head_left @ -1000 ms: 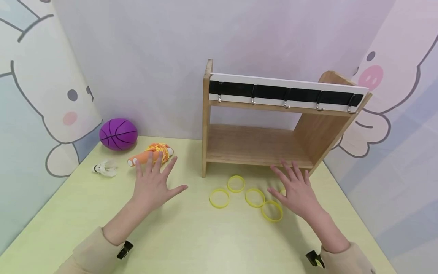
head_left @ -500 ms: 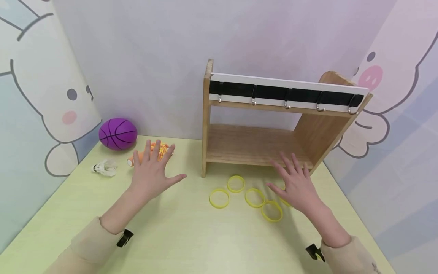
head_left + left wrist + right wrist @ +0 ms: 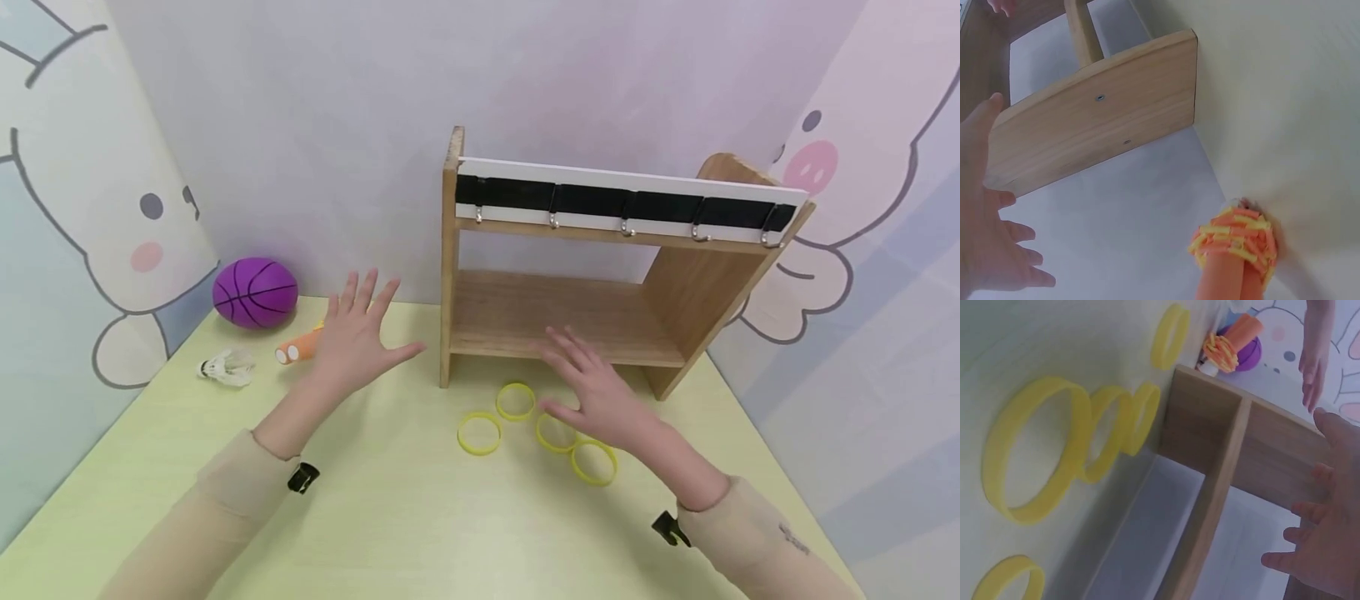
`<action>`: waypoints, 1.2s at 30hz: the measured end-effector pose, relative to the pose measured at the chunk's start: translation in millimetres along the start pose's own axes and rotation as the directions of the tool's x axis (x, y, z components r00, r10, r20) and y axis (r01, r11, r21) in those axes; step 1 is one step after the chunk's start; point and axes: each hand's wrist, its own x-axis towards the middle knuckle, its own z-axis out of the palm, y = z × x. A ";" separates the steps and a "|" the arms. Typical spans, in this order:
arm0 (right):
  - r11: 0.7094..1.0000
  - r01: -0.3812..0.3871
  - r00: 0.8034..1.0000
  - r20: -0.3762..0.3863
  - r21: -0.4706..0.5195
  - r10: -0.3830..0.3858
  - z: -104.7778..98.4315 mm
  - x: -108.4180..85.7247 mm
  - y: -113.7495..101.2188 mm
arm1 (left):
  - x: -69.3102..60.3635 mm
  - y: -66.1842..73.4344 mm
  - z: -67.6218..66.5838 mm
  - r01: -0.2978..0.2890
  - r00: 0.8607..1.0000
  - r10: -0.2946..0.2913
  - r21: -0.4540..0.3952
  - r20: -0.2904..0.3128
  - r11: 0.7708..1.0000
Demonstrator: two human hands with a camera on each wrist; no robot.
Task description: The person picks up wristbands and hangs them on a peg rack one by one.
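Observation:
My left hand [image 3: 354,343] hovers with fingers spread, holding nothing, in front of an orange-handled beaded jump rope [image 3: 298,347] that it partly covers. In the left wrist view the rope's orange and yellow beads [image 3: 1235,237] are bundled round the handles. My right hand [image 3: 600,400], fingers spread and holding nothing, is above several yellow rings [image 3: 480,451] lying on the table. Behind them stands a wooden shelf [image 3: 551,312] with a row of metal hooks [image 3: 627,227] along its top front. The right wrist view shows another yellow ring [image 3: 1013,578], hidden in the head view.
A purple ball [image 3: 255,293] with black lines sits at the back left corner of the pale table [image 3: 450,533]. In front of it lies a white shuttlecock [image 3: 227,367]. Printed fabric walls enclose the back and both sides.
My left hand has moved up and to the right, away from me, covering more of the jump rope. My right hand has shifted left over the rings. The rings and shelf stay put.

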 end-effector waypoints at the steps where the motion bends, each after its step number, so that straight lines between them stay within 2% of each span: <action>1: 1.000 0.019 1.000 0.010 0.017 -0.019 4.3 2.0 -1.3 | 2.7 0.7 2.9 -0.009 1.000 0.009 -0.020 -0.007 1.000; 6: 0.990 0.118 0.991 0.060 0.076 -0.123 24.0 9.7 -9.2 | 15.3 2.0 20.6 -0.024 0.998 0.017 -0.118 -0.062 0.993; 11: 0.964 0.235 0.964 0.098 0.121 -0.247 43.6 17.0 -11.1 | 26.0 -0.4 38.5 -0.015 0.995 -0.008 -0.233 -0.098 0.972; 15: 0.930 0.312 0.936 0.105 0.192 -0.336 61.3 21.5 -7.7 | 32.1 -1.7 52.7 -0.026 0.994 -0.015 -0.348 -0.113 0.937; 19: 0.902 0.354 0.913 0.119 0.248 -0.391 79.1 24.1 -5.7 | 36.1 0.2 67.6 -0.057 0.991 0.002 -0.416 -0.133 0.908; 25: 0.908 0.365 0.889 0.210 0.207 -0.406 94.9 25.0 -9.1 | 40.0 3.3 89.0 -0.158 0.981 0.079 -0.480 -0.179 0.863; 27: 0.909 0.362 0.886 0.227 0.206 -0.405 96.1 24.8 -11.2 | 40.9 4.4 93.9 -0.186 0.976 0.101 -0.496 -0.194 0.848; 31: 0.901 0.378 0.886 0.200 0.210 -0.419 97.2 24.3 -13.4 | 42.8 4.2 102.2 -0.230 0.966 0.127 -0.535 -0.224 0.813; 35: 0.891 0.389 0.883 0.183 0.233 -0.433 99.6 25.0 -13.6 | 43.4 1.4 106.8 -0.255 0.962 0.136 -0.602 -0.236 0.757; 36: 0.889 0.391 0.881 0.183 0.237 -0.436 100.4 25.2 -13.6 | 43.2 0.5 107.6 -0.256 0.963 0.138 -0.626 -0.232 0.736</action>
